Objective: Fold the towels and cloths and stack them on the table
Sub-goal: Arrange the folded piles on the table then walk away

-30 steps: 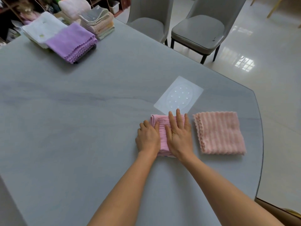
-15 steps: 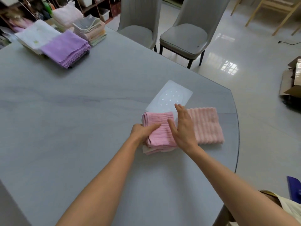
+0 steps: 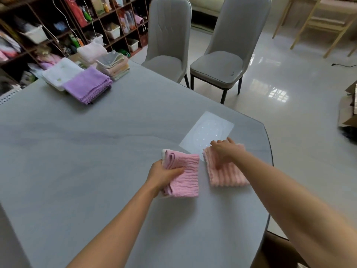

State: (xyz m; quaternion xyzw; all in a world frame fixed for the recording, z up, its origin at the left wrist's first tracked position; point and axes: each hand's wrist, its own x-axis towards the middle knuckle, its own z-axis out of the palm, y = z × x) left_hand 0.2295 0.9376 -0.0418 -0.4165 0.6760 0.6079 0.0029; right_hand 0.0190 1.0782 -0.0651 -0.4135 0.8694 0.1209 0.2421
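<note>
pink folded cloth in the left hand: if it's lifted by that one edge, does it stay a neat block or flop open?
Likely flops. The pink folded cloth is soft, crinkled fabric, and its layers already bulge and part where the left hand grips it. Probably light: one hand's pinch raises that edge. Unlikely to slide far on the table; more likely to bunch. Supporting it from below looks safer.

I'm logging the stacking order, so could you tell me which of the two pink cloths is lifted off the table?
The pink cloth gripped by the left hand; the paler ribbed cloth lies flat under the right hand.
</note>
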